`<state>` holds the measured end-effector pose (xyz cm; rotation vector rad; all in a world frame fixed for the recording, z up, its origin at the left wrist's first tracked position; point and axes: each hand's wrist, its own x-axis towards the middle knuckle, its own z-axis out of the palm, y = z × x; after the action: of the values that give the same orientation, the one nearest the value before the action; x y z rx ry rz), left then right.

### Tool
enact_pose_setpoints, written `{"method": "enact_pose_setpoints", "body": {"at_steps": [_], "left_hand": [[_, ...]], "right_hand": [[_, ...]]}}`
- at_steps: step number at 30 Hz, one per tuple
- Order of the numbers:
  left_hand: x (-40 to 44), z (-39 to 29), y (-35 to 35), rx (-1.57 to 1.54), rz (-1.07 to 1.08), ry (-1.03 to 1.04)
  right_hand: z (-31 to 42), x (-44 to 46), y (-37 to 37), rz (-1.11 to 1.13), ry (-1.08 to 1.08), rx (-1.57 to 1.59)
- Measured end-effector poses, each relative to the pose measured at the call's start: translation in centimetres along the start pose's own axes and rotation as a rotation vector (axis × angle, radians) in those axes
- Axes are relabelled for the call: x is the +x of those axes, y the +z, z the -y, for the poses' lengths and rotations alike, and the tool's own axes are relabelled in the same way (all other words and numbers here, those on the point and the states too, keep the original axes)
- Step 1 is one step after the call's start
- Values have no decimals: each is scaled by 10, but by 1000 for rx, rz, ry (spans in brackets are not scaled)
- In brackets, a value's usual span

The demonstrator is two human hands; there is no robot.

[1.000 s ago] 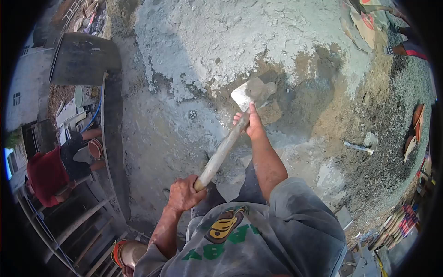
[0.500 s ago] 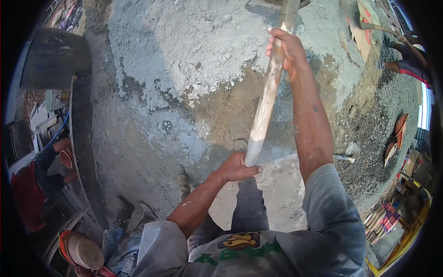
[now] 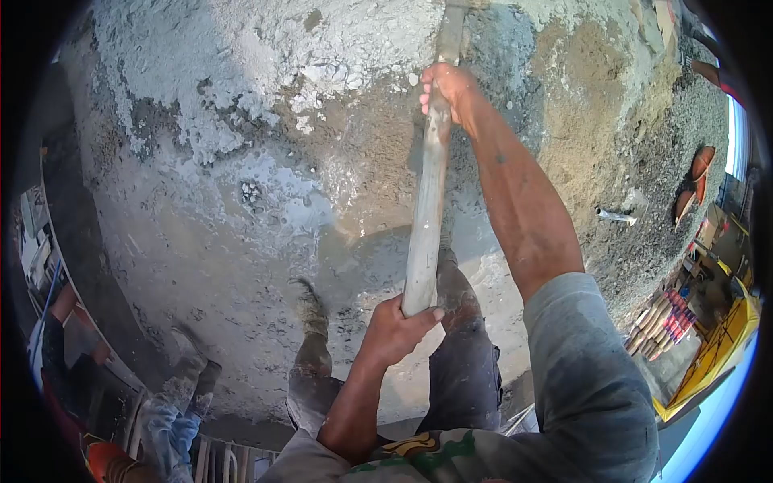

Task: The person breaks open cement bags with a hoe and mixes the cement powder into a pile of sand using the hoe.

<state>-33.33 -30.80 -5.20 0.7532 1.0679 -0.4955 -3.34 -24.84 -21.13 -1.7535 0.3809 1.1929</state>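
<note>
Handle [image 3: 427, 209] of the long tool now runs from just below the middle straight up toward 12 o'clock, where half a second ago it leaned more toward 1 o'clock. The blade, visible then at the top edge, cannot be made out now. A second ago it showed near the middle, close to the feet, with the handle slanting down to 7 o'clock, so the tool now reaches farther from the body. As a judgement, this puts its working end out by the pale powder [image 3: 358, 48] at 12 o'clock.

The right hand [image 3: 448, 90], between 12 and 1 o'clock, has its fingers wrapped round the upper handle, its arm stretched forward. The left hand [image 3: 397, 330], at 6 o'clock, is closed round the near end, thumb pointing toward 3 o'clock. Both keep their grip, which suggests that the tool remains under two-handed control.

Around them, a wet grey patch [image 3: 282, 197] lies at 10 o'clock and brown sand [image 3: 568, 105] at 2. A short pipe [image 3: 616, 216] rests at 3 o'clock, and another person's legs [image 3: 171, 410] show at 8.
</note>
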Motion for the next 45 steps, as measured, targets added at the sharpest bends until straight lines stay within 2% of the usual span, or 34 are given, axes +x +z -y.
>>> {"method": "enact_pose_setpoints", "body": {"at_steps": [2,4,6,9,11,13,14,15,17,19,20,22,25,26,29,30,32,35,38,40,42,43,45], "left_hand": [[-29,11,-23,-14,21,-99],[-50,26,-44,-10,31,-122],[-72,75,-64,-28,2,-136],[-103,121,-96,198,-89,-177],[-120,175,-123,392,-153,-220],[-159,184,-138,456,-164,-237],[-173,187,-133,476,-167,-261],[-173,188,-124,461,-167,-235],[-179,185,-107,450,-153,-193],[-138,143,-71,544,-83,-108],[-109,116,-52,600,-48,-43],[-51,42,-18,455,9,434],[18,-69,-13,395,-38,561],[34,-87,-18,408,-65,584],[40,-75,-31,247,-112,331],[42,-41,-35,150,-95,192],[36,3,-53,147,-181,68],[15,37,-58,226,-165,-11],[-36,59,-62,112,-144,-69],[-74,79,-77,113,-151,-208],[-101,106,-97,159,-183,-265],[-114,123,-104,199,-193,-279],[-143,138,-119,178,-215,-331]], "right_hand": [[-20,-29,20,-90,35,3],[-42,-45,32,-78,22,-51],[-81,-65,49,-109,36,-8],[-151,-96,68,-105,77,20],[-191,-139,82,-125,150,186],[-217,-175,86,-128,330,322],[-216,-199,84,-117,331,338],[-199,-218,81,-104,326,355],[-150,-239,66,-84,161,331],[-70,-238,45,-18,-78,301],[-21,-232,33,82,-197,269],[85,-214,23,50,-387,166],[190,-132,20,129,-616,57],[190,-98,27,106,-544,19],[151,-11,60,44,-340,-66],[93,19,72,21,-257,-92],[10,32,87,-6,-77,-54],[-34,6,81,-17,32,-62],[-70,-29,87,10,91,-49],[-108,-67,100,-15,107,-71],[-156,-82,112,-42,238,-25],[-159,-110,121,-33,233,-76],[-208,-132,135,-31,235,47]]}}
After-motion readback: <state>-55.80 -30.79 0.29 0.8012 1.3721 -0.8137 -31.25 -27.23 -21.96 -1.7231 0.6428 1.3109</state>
